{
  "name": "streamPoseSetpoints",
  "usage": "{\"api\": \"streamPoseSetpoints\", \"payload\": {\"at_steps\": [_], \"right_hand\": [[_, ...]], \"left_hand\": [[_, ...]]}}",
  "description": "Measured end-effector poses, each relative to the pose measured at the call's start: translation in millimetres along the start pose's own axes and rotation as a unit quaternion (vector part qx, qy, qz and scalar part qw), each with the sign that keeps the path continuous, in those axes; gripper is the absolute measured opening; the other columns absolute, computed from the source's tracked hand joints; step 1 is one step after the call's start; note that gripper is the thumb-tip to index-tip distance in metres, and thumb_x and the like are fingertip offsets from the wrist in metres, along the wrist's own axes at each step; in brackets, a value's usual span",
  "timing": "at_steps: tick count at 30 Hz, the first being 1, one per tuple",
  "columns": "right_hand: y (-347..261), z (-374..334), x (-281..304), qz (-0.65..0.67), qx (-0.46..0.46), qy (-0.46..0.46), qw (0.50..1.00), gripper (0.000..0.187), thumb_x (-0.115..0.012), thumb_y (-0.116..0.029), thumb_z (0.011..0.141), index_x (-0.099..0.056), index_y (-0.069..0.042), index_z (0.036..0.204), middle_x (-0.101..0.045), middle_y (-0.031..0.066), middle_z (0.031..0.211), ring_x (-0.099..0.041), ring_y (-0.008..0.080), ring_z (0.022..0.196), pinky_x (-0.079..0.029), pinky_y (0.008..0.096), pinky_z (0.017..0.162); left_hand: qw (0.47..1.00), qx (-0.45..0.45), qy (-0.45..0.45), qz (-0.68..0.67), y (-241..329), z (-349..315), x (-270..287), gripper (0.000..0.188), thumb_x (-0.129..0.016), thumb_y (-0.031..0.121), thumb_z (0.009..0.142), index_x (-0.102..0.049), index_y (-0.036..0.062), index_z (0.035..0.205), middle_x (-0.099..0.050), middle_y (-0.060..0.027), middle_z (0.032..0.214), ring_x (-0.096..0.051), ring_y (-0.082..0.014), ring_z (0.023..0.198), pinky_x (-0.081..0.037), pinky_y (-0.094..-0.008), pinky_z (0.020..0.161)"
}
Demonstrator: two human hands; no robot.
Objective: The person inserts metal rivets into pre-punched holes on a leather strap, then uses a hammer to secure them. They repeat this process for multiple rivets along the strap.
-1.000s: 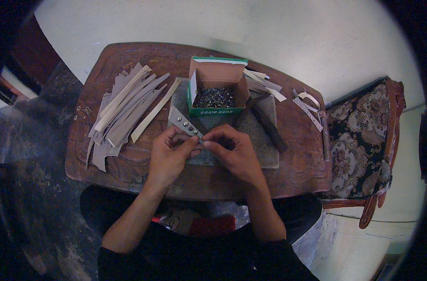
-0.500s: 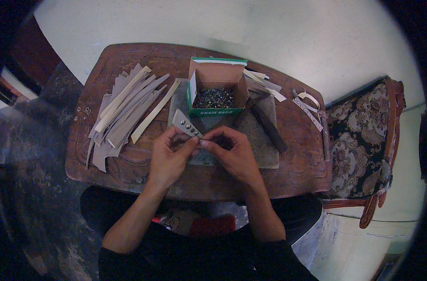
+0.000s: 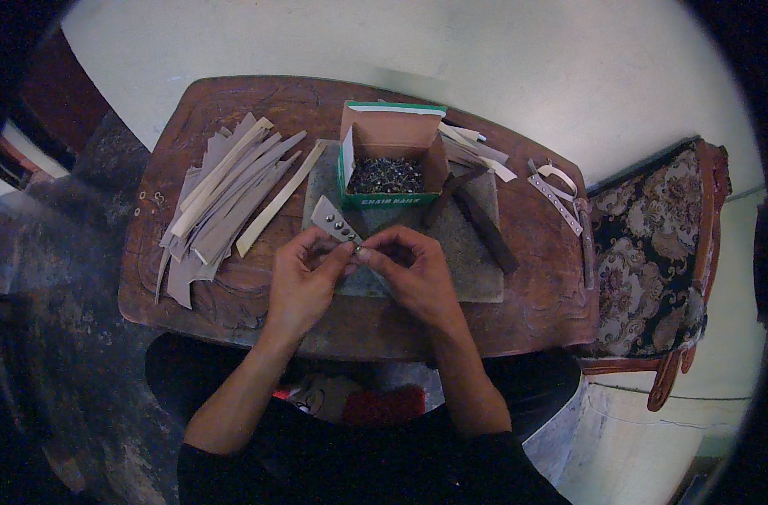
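My left hand (image 3: 306,273) is closed in a pinch on a grey, tapering strip (image 3: 324,210). A row of several round metal upholstery nails runs along the strip. At its near end my right hand (image 3: 411,271) pinches what looks like another nail (image 3: 359,247), partly hidden by the fingertips. Both hands' fingertips meet there, above the front of a grey slab (image 3: 477,282). Just beyond the hands stands an open green box (image 3: 391,201), its bottom covered with many small dark and shiny nails (image 3: 386,175).
A pile of grey and cream strips (image 3: 232,194) lies on the left of the carved wooden table (image 3: 258,316). A dark hammer-like tool (image 3: 488,231) rests on the slab. Farther right lie a studded strip (image 3: 557,202) and a floral-patterned chair (image 3: 645,244). Small rings (image 3: 157,199) sit at far left.
My fingertips have shifted slightly up and left at the strip's near end, and the small shiny piece between them shows a little differently. The strip stays in my left hand.
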State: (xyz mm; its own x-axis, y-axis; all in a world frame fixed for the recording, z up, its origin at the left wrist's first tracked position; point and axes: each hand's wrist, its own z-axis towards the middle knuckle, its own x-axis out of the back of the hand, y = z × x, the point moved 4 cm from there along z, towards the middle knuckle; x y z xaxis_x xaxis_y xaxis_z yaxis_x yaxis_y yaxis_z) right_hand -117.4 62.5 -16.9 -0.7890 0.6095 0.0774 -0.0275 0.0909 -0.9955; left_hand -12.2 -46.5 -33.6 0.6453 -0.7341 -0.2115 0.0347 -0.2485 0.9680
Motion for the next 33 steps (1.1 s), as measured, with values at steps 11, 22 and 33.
{"api": "streamPoseSetpoints", "payload": {"at_steps": [11,22,33], "right_hand": [[4.2,1.8,-1.2,-0.007,0.015,0.011,1.0,0.011,-0.068,-0.009,0.083,-0.064,0.0,0.089,-0.068,0.0067,0.082,-0.063,0.0119,0.077,-0.05,0.0262,0.071],[7.0,1.9,-4.0,-0.013,0.023,0.03,0.999,0.01,-0.068,-0.008,0.082,-0.064,-0.001,0.088,-0.068,0.0066,0.078,-0.064,0.0123,0.073,-0.05,0.0268,0.068],[1.4,1.3,-6.6,-0.025,0.025,0.029,0.999,0.009,-0.066,-0.006,0.083,-0.063,0.0,0.088,-0.067,0.0074,0.078,-0.064,0.0133,0.073,-0.051,0.0269,0.068]], "left_hand": [[0.999,0.001,0.022,0.024,1.0,-2.6,-2.9,0.007,-0.058,0.002,0.089,-0.06,-0.0047,0.09,-0.065,-0.0085,0.083,-0.064,-0.0124,0.075,-0.054,-0.0238,0.066],[0.999,0.004,0.034,0.027,-0.9,-3.0,-3.2,0.007,-0.058,0.001,0.089,-0.06,-0.0059,0.09,-0.065,-0.009,0.083,-0.064,-0.0127,0.075,-0.054,-0.0235,0.067],[0.997,-0.003,0.039,0.061,0.3,-4.1,-2.5,0.007,-0.058,0.001,0.088,-0.061,-0.0049,0.092,-0.066,-0.0083,0.083,-0.064,-0.0125,0.075,-0.053,-0.0233,0.065]]}}
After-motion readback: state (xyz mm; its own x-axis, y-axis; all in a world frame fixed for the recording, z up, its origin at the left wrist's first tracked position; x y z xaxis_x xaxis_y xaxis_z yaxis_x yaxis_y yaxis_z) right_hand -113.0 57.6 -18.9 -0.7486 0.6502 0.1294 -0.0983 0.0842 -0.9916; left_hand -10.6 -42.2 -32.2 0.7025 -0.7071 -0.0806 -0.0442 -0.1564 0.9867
